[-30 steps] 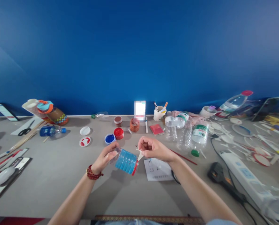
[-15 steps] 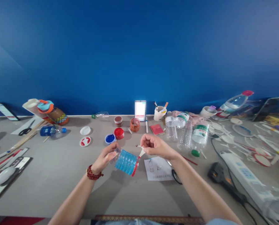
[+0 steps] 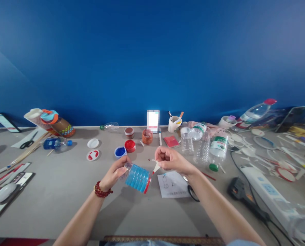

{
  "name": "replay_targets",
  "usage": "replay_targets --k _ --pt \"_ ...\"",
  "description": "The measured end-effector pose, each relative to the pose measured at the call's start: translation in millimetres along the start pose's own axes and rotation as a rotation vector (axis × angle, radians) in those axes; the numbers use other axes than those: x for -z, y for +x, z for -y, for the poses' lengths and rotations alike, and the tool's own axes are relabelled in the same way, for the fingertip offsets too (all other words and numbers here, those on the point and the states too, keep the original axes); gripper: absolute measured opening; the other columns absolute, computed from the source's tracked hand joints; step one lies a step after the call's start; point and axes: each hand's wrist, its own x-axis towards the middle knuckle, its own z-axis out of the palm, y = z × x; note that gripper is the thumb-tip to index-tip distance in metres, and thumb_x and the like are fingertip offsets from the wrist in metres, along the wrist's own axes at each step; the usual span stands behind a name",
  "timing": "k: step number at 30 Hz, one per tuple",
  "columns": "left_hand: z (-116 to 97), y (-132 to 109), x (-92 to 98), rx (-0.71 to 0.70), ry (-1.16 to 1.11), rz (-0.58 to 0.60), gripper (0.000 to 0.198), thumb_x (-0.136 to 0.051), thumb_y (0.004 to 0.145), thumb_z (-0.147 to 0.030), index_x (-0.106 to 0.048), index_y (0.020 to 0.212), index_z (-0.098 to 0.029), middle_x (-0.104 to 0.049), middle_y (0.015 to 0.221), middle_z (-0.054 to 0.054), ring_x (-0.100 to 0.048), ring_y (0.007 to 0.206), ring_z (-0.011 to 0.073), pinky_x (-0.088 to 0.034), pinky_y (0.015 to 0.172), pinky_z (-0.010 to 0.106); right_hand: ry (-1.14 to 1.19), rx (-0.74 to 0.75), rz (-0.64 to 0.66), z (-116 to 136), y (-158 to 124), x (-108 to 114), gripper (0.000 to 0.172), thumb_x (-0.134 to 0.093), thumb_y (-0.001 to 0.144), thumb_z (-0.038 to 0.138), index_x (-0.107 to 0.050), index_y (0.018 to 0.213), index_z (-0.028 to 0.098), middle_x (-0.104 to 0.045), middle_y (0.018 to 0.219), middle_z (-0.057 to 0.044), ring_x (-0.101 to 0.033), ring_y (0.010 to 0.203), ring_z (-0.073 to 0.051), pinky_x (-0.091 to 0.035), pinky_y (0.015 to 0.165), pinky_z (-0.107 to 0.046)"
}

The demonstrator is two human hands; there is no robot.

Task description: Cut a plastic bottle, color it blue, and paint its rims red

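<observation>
I find a blue wall [image 3: 152,61] rising beyond both hands; before it, the grey table [image 3: 65,205] extends under and around them; a power strip [image 3: 266,193] lies well right of the right hand, with a black glue gun [image 3: 238,189] nearer to that forearm; a printed sheet [image 3: 171,188] lies flat just below the right hand.

The left hand [image 3: 114,174] is closed around the clear end of a bottle piece [image 3: 137,177], held tilted between the hands; I judge this grip is chosen to keep fingers off the blue band and the red rim, which points toward the right hand [image 3: 170,161]; whether the piece touches the table I cannot tell.

The red paint pot [image 3: 130,146] and blue paint pot [image 3: 120,152] stand open just beyond the left hand, presumably for easy reach; the right hand pinches a white scrap [image 3: 156,166], its red tip angled down beside the rim, apparently for fine control; contact there I cannot confirm.
</observation>
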Motion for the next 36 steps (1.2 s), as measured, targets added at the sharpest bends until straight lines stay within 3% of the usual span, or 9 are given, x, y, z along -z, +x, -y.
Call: replay_targets --k 4,10,15,19,22,26,28,32,36 --pt "1 -1 -0.1 -0.003 -0.014 0.008 0.048 -0.055 0.078 -0.067 -0.05 0.087 -0.019 -0.046 0.071 -0.003 -0.039 0.06 0.0124 -0.03 0.055 0.025 0.026 -0.018 0.053 0 1 -4 0.019 -0.065 0.066 0.015 -0.058 0.084 0.018 -0.051 0.068 0.006 -0.04 0.054 -0.005 -0.03 0.048 -0.018" --pt "1 -2 0.6 -0.015 -0.029 0.03 0.05 -0.054 0.079 -0.068 -0.05 0.087 -0.019 -0.046 0.07 -0.003 -0.039 0.06 0.0123 -0.031 0.056 0.025 0.033 -0.008 -0.013 -2 4 0 0.018 -0.064 0.065 0.016 -0.056 0.081 0.018 -0.048 0.066 0.007 -0.036 0.051 -0.004 -0.025 0.045 -0.017" --pt "3 -2 1.2 -0.017 -0.041 0.027 0.049 -0.056 0.079 -0.067 -0.05 0.086 -0.019 -0.045 0.07 -0.003 -0.038 0.059 0.0115 -0.029 0.055 0.024 0.048 -0.001 0.036 1 0 -5 0.019 -0.064 0.066 0.015 -0.057 0.083 0.018 -0.049 0.066 0.007 -0.038 0.052 -0.005 -0.028 0.046 -0.017" --pt "4 -1 2.3 -0.015 -0.054 0.017 0.051 -0.057 0.078 -0.069 -0.051 0.086 -0.019 -0.046 0.069 -0.003 -0.039 0.059 0.0115 -0.031 0.055 0.024 0.005 0.017 -0.026 -2 1 -1 0.017 -0.065 0.067 0.014 -0.058 0.082 0.018 -0.049 0.065 0.007 -0.039 0.052 -0.004 -0.027 0.045 -0.016" --pt "8 0 3.7 -0.01 -0.065 -0.024 0.05 -0.057 0.078 -0.068 -0.052 0.087 -0.019 -0.048 0.071 -0.002 -0.041 0.06 0.0121 -0.033 0.056 0.024 -0.004 0.055 -0.066 -2 -1 6 0.018 -0.068 0.074 0.017 -0.061 0.09 0.019 -0.054 0.063 0.006 -0.046 0.052 -0.006 -0.033 0.046 -0.016" --pt "17 0 4.0 0.007 -0.078 -0.109 0.042 -0.056 0.082 -0.061 -0.054 0.091 -0.02 -0.047 0.067 -0.004 -0.041 0.055 0.0109 -0.033 0.051 0.022 -0.077 0.122 -0.161 0 -12 7 0.033 -0.07 0.082 0.024 -0.064 0.114 0.02 -0.067 0.072 0.001 -0.056 0.058 -0.009 -0.046 0.051 -0.02" --pt "20 0 2.3 0.011 -0.085 -0.156 0.039 -0.054 0.083 -0.059 -0.054 0.092 -0.02 -0.047 0.064 -0.005 -0.04 0.051 0.0103 -0.032 0.048 0.021 -0.121 0.188 -0.252 -1 -19 3 0.034 -0.07 0.084 0.026 -0.065 0.117 0.02 -0.07 0.076 -0.001 -0.061 0.061 -0.011 -0.052 0.055 -0.023" --pt "23 2 -3.9 -0.002 -0.103 -0.244 0.036 -0.052 0.086 -0.056 -0.052 0.093 -0.021 -0.047 0.059 -0.006 -0.041 0.047 0.0098 -0.033 0.044 0.02 -0.282 0.432 -0.472 -5 -33 -11 0.01 -0.064 0.088 0.023 -0.071 0.096 0.019 -0.072 0.078 -0.004 -0.066 0.064 -0.014 -0.056 0.056 -0.026" --pt "22 1 -10.2 -0.033 -0.104 -0.297 0.035 -0.052 0.086 -0.056 -0.049 0.086 -0.021 -0.043 0.056 -0.008 -0.035 0.044 0.0082 -0.035 0.043 0.019 -0.653 0.799 -0.604 -9 -39 -26 0.018 -0.06 0.086 0.006 -0.068 0.091 0.021 -0.074 0.089 -0.006 -0.071 0.082 -0.019 -0.058 0.072 -0.033"
